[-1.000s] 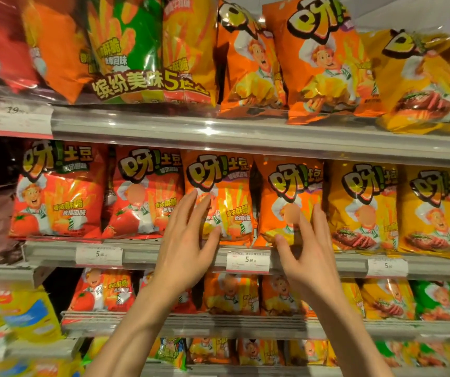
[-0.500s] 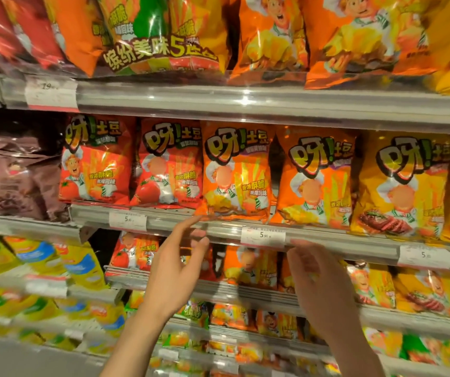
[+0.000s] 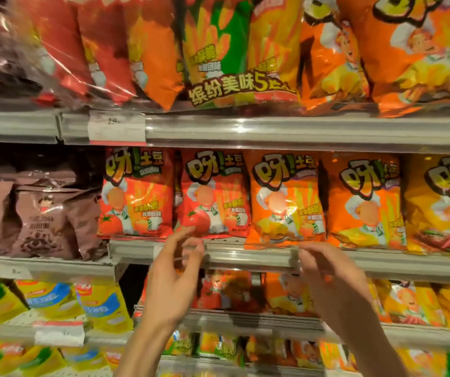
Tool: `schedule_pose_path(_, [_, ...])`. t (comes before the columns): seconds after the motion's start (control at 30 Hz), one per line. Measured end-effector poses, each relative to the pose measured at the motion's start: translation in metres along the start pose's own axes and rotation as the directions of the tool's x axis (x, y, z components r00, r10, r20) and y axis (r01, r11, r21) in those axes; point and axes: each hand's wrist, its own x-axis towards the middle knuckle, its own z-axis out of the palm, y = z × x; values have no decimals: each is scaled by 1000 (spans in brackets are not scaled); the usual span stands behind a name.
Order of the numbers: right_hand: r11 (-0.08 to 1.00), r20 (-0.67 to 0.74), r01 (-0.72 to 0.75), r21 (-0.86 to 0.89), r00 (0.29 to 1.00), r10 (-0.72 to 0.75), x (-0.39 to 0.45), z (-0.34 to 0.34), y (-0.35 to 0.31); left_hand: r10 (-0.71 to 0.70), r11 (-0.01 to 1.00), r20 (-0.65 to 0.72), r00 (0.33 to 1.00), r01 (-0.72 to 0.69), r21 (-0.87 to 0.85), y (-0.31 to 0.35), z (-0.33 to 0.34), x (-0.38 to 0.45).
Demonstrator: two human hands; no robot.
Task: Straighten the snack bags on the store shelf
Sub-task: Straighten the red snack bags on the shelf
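Observation:
A row of snack bags stands upright on the middle shelf [image 3: 245, 257]: two red bags [image 3: 137, 194] [image 3: 214, 194], two orange bags [image 3: 286, 200] [image 3: 365, 202] and a yellow bag [image 3: 441, 205]. My left hand [image 3: 172, 281] hangs in front of the shelf rail, just below the second red bag, fingers loosely bent and holding nothing. My right hand [image 3: 332, 284] hovers below the first orange bag, fingers relaxed, also empty. Both hands are blurred by motion. More small red and orange bags [image 3: 245, 292] sit on the shelf behind my hands.
Large multipacks [image 3: 240, 50] lean over the top shelf edge. Brown bags [image 3: 41, 213] fill the left section, yellow and blue bags [image 3: 55, 303] lie below them. A price tag [image 3: 116, 126] sits on the upper rail.
Both hands have dropped away from the orange bags on the middle shelf to in front of the rail. The view has shifted left and closer.

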Motion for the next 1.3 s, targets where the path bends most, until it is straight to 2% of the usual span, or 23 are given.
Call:
schedule_pose_path(0.07, [994,30,-76,77,997,74,6,26,-24,12,1000,38,999,-11,-26,-3,-18,11])
schedule_pose_path(0.1, [995,35,-58,87,998,55,9,38,-36,26,999,59,998,-24,-33,-4,-23,18])
schedule_pose_path(0.2, [992,54,106,63,993,-109,25,71,-70,115,993,88,989,-118,23,-8,-28,43])
schedule_pose_path(0.27, [986,68,152,62,985,-156,43,90,-81,188,976,111,976,-198,87,-11,-22,65])
schedule_pose_path(0.43, [999,130,48,-21,990,-45,87,122,-90,106,987,240,965,-131,91,-11,3,101])
schedule_pose_path(0.53, [999,185,-31,-15,982,34,94,131,-91,85,990,218,972,-106,89,-10,15,113])
schedule_pose_path(0.83, [995,89,29,91,995,-37,87,118,-86,202,975,99,974,-209,72,-16,11,112])
schedule_pose_path(1.03, [988,-2,149,-39,989,-149,73,132,-77,140,979,179,974,-163,122,-29,13,118])
schedule_pose_path(1.17, [990,-34,123,-67,992,-125,72,134,-75,143,970,243,960,-184,158,-26,16,118])
schedule_pose_path(1.3, [991,-41,114,-76,992,-117,71,129,-78,180,969,274,945,-218,113,-21,3,108])
